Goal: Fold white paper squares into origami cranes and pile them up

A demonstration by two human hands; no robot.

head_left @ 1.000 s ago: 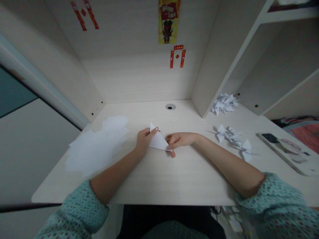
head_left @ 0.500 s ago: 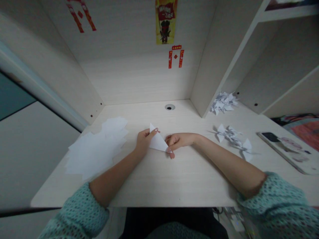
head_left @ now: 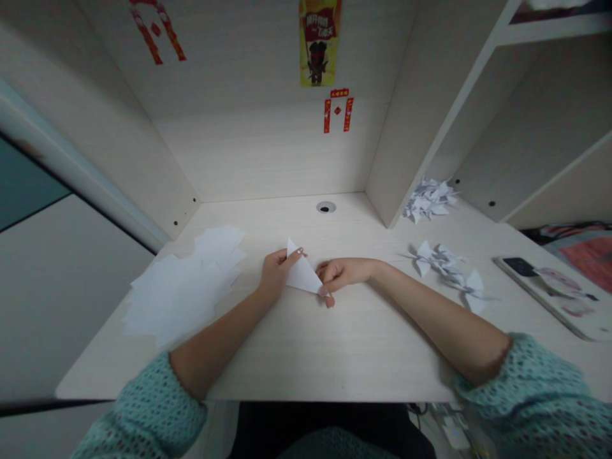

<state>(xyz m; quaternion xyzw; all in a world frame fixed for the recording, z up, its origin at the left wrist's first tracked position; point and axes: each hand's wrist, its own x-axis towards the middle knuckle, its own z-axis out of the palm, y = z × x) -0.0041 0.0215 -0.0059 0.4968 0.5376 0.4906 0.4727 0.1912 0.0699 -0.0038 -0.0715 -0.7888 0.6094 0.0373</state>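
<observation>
A white sheet of paper, folded into a triangle, is held between my two hands just above the desk. My left hand grips its left side, the thumb lying across the front near the top point. At the lower right corner, my right hand pinches the paper between thumb and fingers. The fingers behind the paper are partly hidden.
Loose white paper sheets lie spread at the left. Folded paper cranes sit at the right, with a larger heap of folded paper behind them. A phone lies on the far right, and a cable hole is at the back.
Almost nothing differs. Both hands keep their hold on the folded paper, and the whole view has shifted very slightly downward.
</observation>
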